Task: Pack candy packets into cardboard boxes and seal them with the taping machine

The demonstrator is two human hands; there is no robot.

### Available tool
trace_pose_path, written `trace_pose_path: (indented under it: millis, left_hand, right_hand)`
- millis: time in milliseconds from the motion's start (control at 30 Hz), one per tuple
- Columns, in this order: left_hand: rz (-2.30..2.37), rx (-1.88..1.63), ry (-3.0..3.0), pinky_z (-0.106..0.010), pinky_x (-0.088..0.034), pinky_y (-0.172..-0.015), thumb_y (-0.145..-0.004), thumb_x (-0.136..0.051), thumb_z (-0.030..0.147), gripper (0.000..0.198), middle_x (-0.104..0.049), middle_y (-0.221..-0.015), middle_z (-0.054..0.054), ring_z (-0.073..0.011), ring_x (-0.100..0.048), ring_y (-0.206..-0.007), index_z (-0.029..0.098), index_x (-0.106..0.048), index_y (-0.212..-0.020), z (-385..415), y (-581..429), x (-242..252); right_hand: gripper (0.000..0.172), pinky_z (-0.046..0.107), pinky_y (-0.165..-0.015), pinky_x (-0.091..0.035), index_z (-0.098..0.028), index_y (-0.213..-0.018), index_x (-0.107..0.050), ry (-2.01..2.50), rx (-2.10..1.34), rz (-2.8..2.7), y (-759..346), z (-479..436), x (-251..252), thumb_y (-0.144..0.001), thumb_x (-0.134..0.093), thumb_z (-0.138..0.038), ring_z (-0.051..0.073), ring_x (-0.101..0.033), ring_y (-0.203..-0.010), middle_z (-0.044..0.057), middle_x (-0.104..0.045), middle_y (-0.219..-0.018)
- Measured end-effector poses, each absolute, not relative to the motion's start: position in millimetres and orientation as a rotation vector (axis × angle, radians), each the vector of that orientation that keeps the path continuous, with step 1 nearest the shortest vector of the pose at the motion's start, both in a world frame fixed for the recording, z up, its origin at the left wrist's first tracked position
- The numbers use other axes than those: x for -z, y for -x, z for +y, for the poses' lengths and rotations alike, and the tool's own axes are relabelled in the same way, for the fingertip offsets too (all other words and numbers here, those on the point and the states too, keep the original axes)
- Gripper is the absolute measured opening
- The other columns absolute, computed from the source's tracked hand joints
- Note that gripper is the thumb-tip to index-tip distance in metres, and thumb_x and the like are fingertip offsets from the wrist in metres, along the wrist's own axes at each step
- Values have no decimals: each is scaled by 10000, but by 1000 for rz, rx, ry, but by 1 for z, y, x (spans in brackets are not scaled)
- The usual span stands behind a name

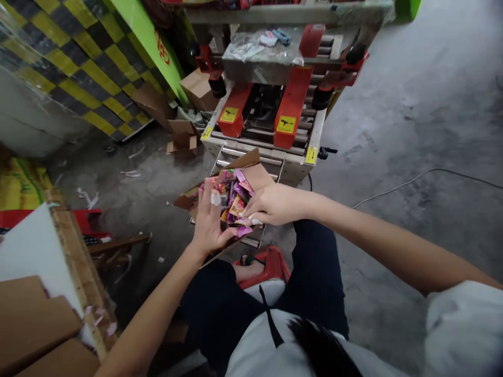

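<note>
An open cardboard box (259, 177) full of small, shiny pink, purple and orange packets (237, 206) stands in front of me, flaps spread. My left hand (208, 222) lies over its near left part, fingers stretched out and thumb apart, touching the packets. From the right, my right hand (271, 204) reaches across the box edge. Its fingers are bent together at the packets and seem to pinch one; the fingertips are partly hidden. White coverings show on some fingers of both hands.
Beyond the box stands a roller machine (251, 140) with red guide bars (293, 104). An opened carton (183, 139) lies on the floor at left. A red stool (277, 264) is beneath me. A cable (412, 178) crosses the floor at right; cartons (35, 324) stand lower left.
</note>
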State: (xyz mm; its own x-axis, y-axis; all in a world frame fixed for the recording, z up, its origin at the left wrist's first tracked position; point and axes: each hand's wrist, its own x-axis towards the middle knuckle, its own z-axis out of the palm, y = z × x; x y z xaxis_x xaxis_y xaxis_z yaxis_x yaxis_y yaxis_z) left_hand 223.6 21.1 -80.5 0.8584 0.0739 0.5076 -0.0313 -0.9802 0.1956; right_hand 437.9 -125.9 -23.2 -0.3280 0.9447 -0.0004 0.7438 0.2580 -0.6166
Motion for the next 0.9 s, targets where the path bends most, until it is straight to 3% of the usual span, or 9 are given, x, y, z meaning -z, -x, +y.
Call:
trace_pose_path:
  millis: [100, 200, 267, 333, 467, 600, 733, 900]
  left_hand:
    - [-41, -646, -2889, -594, -145, -1288, -970, -287, 778, 936, -72, -1753, -182, -373, -124, -1619, 263, 23, -1687, 20, -227, 76]
    - [-65, -437, -2949, -572, -165, -1297, -991, -299, 744, 806, -373, -1673, -161, -348, -338, -1560, 234, -382, -1609, 18, -233, 71]
    - [-13, -323, -3007, -573, -203, -1293, -980, -410, 706, 705, -462, -1621, -152, -354, -396, -1528, 211, -601, -1444, 15, -238, 69]
    - [56, -243, -3052, -590, -250, -1277, -955, -520, 629, 608, -493, -1594, -164, -373, -416, -1511, 193, -686, -1344, 12, -244, 67]
    - [165, -162, -3080, -602, -304, -1254, -925, -600, 459, 519, -543, -1539, -199, -381, -488, -1451, 161, -700, -1338, 7, -252, 71]
    - [216, -149, -3099, -583, -280, -1273, -909, -613, 352, 495, -546, -1538, -196, -369, -463, -1470, 137, -681, -1350, 2, -260, 82]
    - [262, -131, -3079, -586, -256, -1275, -921, -574, 267, 479, -597, -1475, -198, -358, -441, -1481, 129, -631, -1376, 8, -265, 94]
    - [391, -587, -2787, -470, -464, -1142, -968, -548, 430, 421, -574, -1392, -158, -284, -562, -1333, 203, -526, -1323, 21, -255, 101]
  right_hand:
    - [304, 274, -801, -460, -227, -1036, -828, 1634, -834, -2198, -437, -123, 18, -1004, -543, -328, 189, -701, -905, 65, -809, -1014]
    - [321, 279, -754, -438, -205, -989, -835, 1811, -879, -2276, -430, -113, 10, -995, -536, -319, 200, -706, -892, 83, -812, -1008]
    - [315, 289, -713, -412, -185, -989, -836, 1911, -888, -2362, -423, -104, 5, -977, -533, -273, 209, -709, -883, 101, -810, -1032]
    - [299, 302, -667, -382, -163, -969, -836, 1978, -881, -2423, -419, -98, 4, -947, -545, -229, 217, -701, -830, 118, -809, -996]
    - [255, 305, -653, -367, -151, -875, -817, 1894, -659, -2309, -419, -104, 10, -903, -568, -194, 201, -652, -744, 111, -784, -848]
    - [260, 315, -651, -343, -128, -869, -788, 1892, -321, -2114, -426, -109, 21, -915, -558, -241, 218, -631, -778, 136, -765, -889]
    - [270, 325, -642, -301, -124, -852, -790, 1935, -404, -2137, -432, -84, 26, -911, -552, -235, 196, -576, -693, 131, -756, -842]
    - [439, 327, -652, -278, -123, -860, -796, 1795, -455, -2178, -436, -64, 37, -1017, -430, -309, 168, -513, -642, 114, -752, -804]
